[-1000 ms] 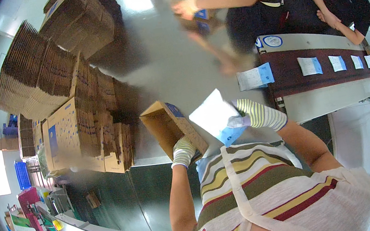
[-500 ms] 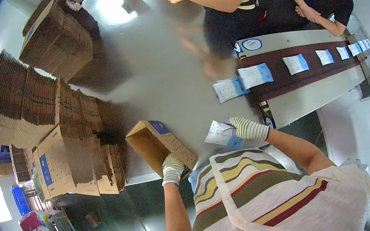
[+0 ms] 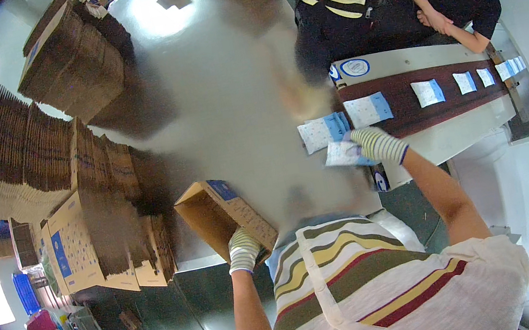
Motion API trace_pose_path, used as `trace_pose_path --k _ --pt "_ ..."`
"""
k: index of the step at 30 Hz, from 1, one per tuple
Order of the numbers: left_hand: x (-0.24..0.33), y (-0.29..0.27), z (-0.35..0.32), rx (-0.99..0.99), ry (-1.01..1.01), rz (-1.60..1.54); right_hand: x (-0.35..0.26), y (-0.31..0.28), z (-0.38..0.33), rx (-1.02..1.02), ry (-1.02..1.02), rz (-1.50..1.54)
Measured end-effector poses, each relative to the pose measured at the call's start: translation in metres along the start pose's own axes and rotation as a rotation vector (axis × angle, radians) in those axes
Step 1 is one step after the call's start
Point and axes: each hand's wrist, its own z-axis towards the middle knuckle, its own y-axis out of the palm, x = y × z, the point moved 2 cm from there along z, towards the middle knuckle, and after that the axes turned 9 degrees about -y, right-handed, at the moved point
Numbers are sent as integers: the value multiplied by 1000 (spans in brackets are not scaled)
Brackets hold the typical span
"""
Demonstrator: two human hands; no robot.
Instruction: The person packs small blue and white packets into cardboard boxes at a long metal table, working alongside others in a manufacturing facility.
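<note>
Item: white-and-blue packet (image 3: pixel 341 152). I log my right hand (image 3: pixel 379 144) now out at the conveyor belt (image 3: pixel 407 99), closed on that packet, no longer beside the open carton (image 3: pixel 222 215). Left hand (image 3: pixel 244 249) still grips the carton's rim. Another pick begins, I judge.

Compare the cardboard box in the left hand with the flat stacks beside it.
The cardboard box is folded up, with an open mouth; the flat stacks are unfolded sheets packed on edge. The box is single, tilted and gripped at a corner by the gloved left hand; the stacks stand untouched in rows. Both are brown cardboard with blue print.
</note>
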Motion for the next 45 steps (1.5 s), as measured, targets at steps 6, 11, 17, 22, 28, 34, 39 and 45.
trace_pose_path --k 6,11,17,22,28,34,39,45 --pt "6 -5 -4 -45 -32 37 28 -51 55 -162 -120 -296" --pt "2 -2 -4 -98 -89 68 57 -15 122 -284 -83 -154" --pt "12 -14 -6 -59 -123 19 -12 33 125 -626 115 -232" --pt "19 -19 -3 -20 -85 -123 -81 116 61 17 -304 -553" --pt "-5 40 17 62 -130 -202 -122 76 83 -386 125 220" --pt "48 -12 21 326 -320 -362 -234 13 102 334 -643 996" --pt "27 26 20 255 -108 -98 -231 69 143 155 -802 1084" --pt "24 21 12 -59 -89 -245 -235 82 136 286 -551 89"
